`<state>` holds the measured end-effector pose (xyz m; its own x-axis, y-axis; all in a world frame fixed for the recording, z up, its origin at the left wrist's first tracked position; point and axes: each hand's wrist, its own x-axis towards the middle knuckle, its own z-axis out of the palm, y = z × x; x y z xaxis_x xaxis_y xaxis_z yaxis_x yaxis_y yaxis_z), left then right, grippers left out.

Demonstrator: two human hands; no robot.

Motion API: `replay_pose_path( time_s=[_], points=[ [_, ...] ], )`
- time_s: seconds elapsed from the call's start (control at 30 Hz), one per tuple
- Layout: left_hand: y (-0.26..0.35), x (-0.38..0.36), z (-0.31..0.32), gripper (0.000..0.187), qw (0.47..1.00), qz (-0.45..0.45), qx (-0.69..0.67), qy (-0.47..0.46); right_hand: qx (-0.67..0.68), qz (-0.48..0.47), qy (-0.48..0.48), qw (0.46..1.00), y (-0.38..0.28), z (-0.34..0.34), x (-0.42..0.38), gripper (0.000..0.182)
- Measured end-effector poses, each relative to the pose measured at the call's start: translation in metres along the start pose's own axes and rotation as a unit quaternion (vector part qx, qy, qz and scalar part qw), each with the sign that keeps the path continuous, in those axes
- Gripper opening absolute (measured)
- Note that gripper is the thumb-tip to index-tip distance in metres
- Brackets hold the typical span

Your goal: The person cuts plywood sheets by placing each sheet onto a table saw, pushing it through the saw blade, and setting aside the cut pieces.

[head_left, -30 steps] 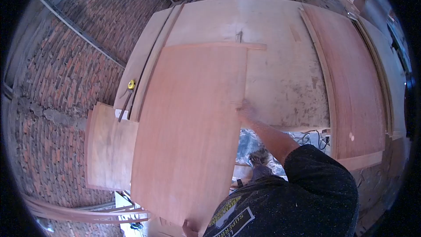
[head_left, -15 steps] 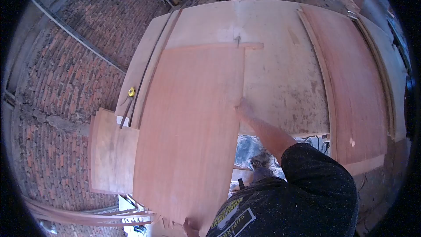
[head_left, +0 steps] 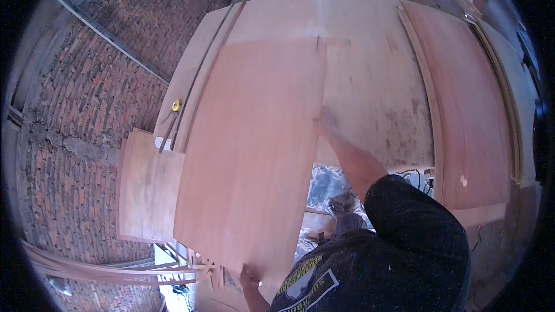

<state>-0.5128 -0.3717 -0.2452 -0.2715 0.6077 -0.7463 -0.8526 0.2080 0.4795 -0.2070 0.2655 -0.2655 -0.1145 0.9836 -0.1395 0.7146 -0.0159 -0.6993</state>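
Note:
A large reddish wood sheet [head_left: 248, 156] lies on a broad pale board [head_left: 370, 81], its near end reaching toward the body. At this near edge my left hand [head_left: 250, 280] is closed, with its fingers curled at the rim. My right hand [head_left: 325, 122] grips the right long edge about midway, slightly blurred, the arm stretched forward. A thin strip [head_left: 338, 41] sticks out to the right at the far end of the sheet.
A yellow tape measure [head_left: 176, 105] and a dark tool [head_left: 167, 133] lie on the left. Another reddish panel [head_left: 462, 110] is at the right. Thin wood strips [head_left: 115, 271] stick out lower left, beside a brick wall [head_left: 75, 138]. A foot shows in the gap below.
The whole view has shifted, so things appear higher. The reddish sheet has slid slightly away from the body, and my left hand is more fully visible at its near edge.

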Motion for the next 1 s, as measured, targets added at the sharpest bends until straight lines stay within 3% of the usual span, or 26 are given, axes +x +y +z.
replay_pose_path(
  time_s=[0.03, 0.13, 0.17, 0.2, 0.23, 0.27, 0.33, 0.47, 0.53, 0.63, 0.83, 0.93, 1.0],
  points=[
    [-0.001, 0.001, -0.008, 0.026, 0.999, 0.002, -0.003, -0.055, -0.011, -0.018, 0.012, 1.000, 0.004, 0.011, -0.026, 0.079],
    [-0.004, -0.019, 0.066, 0.021, 0.958, 0.044, 0.049, 0.278, -0.051, -0.074, 0.055, 0.994, 0.009, 0.042, -0.107, 0.082],
    [-0.003, -0.014, 0.039, 0.019, 0.982, 0.005, 0.031, 0.185, -0.064, -0.091, 0.070, 0.991, 0.010, 0.048, -0.128, 0.083],
    [-0.002, -0.002, -0.015, 0.018, 0.995, -0.034, 0.014, 0.089, -0.017, -0.005, -0.024, 1.000, -0.010, 0.033, -0.158, 0.087],
    [-0.001, 0.002, -0.025, 0.019, 0.997, -0.043, 0.002, 0.064, 0.033, 0.082, -0.116, 0.989, -0.040, 0.011, -0.190, 0.091],
    [0.003, 0.002, -0.024, 0.020, 0.998, -0.052, -0.010, 0.040, 0.013, 0.087, -0.153, 0.984, -0.050, 0.012, -0.206, 0.095],
    [-0.012, 0.005, -0.015, 0.023, 0.991, -0.006, -0.025, 0.134, 0.002, 0.085, -0.183, 0.979, -0.053, 0.023, -0.224, 0.100],
    [-0.006, 0.009, -0.018, 0.026, 0.981, -0.044, 0.086, 0.166, 0.008, 0.063, -0.152, 0.986, -0.050, 0.038, -0.237, 0.101],
    [0.006, -0.031, 0.048, 0.028, 0.968, -0.045, 0.186, 0.165, 0.015, 0.047, -0.137, 0.989, -0.049, 0.038, -0.240, 0.100],
    [0.004, -0.011, 0.013, 0.032, 0.983, -0.067, 0.168, -0.019, 0.024, 0.019, -0.128, 0.991, -0.048, 0.037, -0.240, 0.099],
    [-0.013, 0.019, 0.030, 0.032, 0.944, -0.011, 0.215, 0.249, -0.008, 0.024, -0.123, 0.992, -0.044, 0.042, -0.228, 0.101],
    [-0.011, 0.016, 0.025, 0.030, 0.965, -0.025, 0.216, 0.146, -0.021, 0.023, -0.098, 0.995, -0.041, 0.046, -0.217, 0.099],
    [-0.010, 0.025, 0.029, 0.027, 0.981, -0.038, 0.134, 0.133, -0.011, 0.031, -0.110, 0.993, -0.041, 0.037, -0.204, 0.099]
  ],
)
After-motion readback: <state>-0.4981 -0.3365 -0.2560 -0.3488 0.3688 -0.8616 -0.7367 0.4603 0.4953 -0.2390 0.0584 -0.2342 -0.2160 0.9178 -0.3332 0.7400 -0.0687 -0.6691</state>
